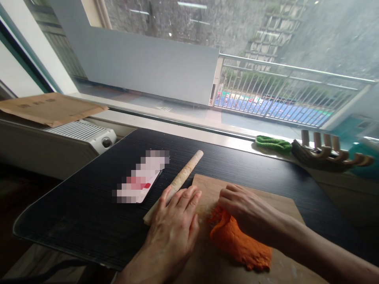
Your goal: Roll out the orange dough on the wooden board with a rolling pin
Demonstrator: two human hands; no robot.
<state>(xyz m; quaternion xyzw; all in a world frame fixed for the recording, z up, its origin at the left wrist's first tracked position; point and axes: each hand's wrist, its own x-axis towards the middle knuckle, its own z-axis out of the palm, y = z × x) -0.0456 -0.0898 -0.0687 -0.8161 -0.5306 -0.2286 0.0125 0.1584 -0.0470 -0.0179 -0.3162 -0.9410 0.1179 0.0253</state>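
A lump of orange dough lies on a wooden board, with loose crumbs at its far end. My right hand is closed at that far end, its curled fingers on the dough and crumbs; the fingertips are partly hidden. Flat across the left edge of the board rests my left hand, fingers stretched out. A wooden rolling pin lies slantwise along the board's left side, passing by the left hand's fingers, which hide part of it.
The board sits on a dark table. A phone, blurred out on its screen, lies left of the rolling pin. Along the windowsill are a green cloth and a rack with wooden hooks. A brown envelope covers part of a radiator.
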